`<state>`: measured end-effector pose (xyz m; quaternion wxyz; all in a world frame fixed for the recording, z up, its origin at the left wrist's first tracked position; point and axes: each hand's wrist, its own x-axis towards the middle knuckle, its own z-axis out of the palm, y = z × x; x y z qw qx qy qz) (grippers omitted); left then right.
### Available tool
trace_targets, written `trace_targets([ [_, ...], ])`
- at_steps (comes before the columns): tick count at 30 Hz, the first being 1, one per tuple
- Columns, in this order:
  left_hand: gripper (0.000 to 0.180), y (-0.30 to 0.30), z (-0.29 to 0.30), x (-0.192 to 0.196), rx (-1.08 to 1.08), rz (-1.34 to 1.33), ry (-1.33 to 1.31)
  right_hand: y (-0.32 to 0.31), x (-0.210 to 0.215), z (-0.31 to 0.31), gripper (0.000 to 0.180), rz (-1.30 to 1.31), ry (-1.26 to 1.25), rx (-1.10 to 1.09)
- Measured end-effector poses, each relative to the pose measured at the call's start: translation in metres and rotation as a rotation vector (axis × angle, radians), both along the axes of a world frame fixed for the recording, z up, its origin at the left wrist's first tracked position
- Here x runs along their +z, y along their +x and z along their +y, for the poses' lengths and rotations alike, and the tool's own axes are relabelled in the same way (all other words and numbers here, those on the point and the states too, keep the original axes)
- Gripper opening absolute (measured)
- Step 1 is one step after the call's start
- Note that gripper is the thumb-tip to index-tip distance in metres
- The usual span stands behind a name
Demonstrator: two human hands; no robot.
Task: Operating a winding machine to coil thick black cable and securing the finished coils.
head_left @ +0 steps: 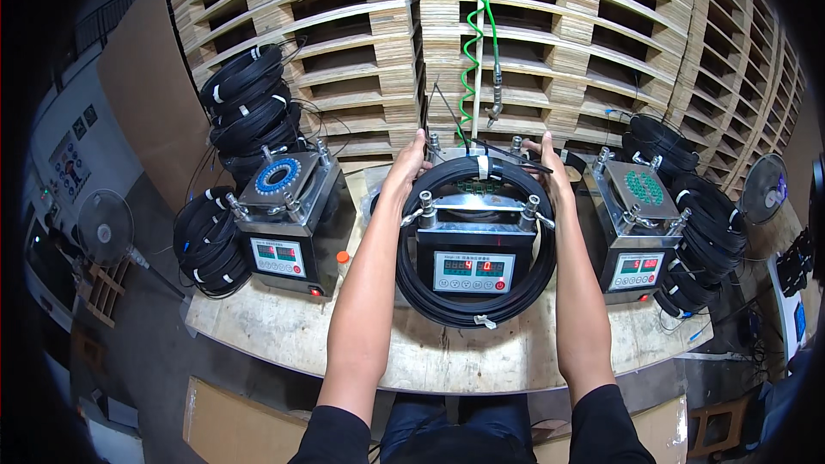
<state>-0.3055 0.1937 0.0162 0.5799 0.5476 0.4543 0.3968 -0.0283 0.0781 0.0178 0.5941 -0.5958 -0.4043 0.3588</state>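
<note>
A large coil of black cable (408, 282) loops around the middle machine, a metal box with a red digital display (474, 272) and clamp posts on top. My left hand (410, 163) grips the coil at its far left side, thumb pointing up. At its far right side my right hand (551, 165) grips the same coil, some of its fingers hidden behind it. White ties (485, 321) bind the coil at the near and far edges. A loose cable end sticks up near my left hand. Inside the loop, the machine's top plate shows green fittings (475, 188), partly covered by the coil.
Similar machines stand left (279, 228) with a blue ring of fittings and right (638, 228) with green ones. Black cable coils (245, 112) are stacked beside both. A green spiral air hose (470, 60) hangs before wooden pallets (344, 9). An orange-capped bottle (343, 258) stands near my left forearm.
</note>
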Motion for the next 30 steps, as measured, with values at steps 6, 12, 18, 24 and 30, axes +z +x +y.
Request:
trace_targets([
  [6, 0.065, 0.005, -0.024, 0.017, 0.009, -0.013, 0.033, -0.002, 0.0, -0.003, 0.085, 0.048, 0.016, 0.002],
  [12, 0.068, 0.002, -0.01, 0.009, -0.036, 0.008, 0.003, 0.009, -0.011, 0.01, 0.087, 0.077, 0.022, 0.039],
  [18, 0.073, -0.001, 0.001, 0.0, -0.026, 0.008, -0.015, 0.0, -0.009, 0.012, 0.082, 0.053, 0.037, 0.002],
  [24, 0.074, 0.001, -0.009, 0.007, 0.011, 0.005, -0.002, 0.008, -0.009, 0.005, 0.083, 0.052, 0.029, 0.107],
  [30, 0.074, 0.0, -0.01, 0.008, -0.016, 0.001, 0.014, 0.006, -0.011, 0.005, 0.08, 0.203, 0.113, -0.021],
])
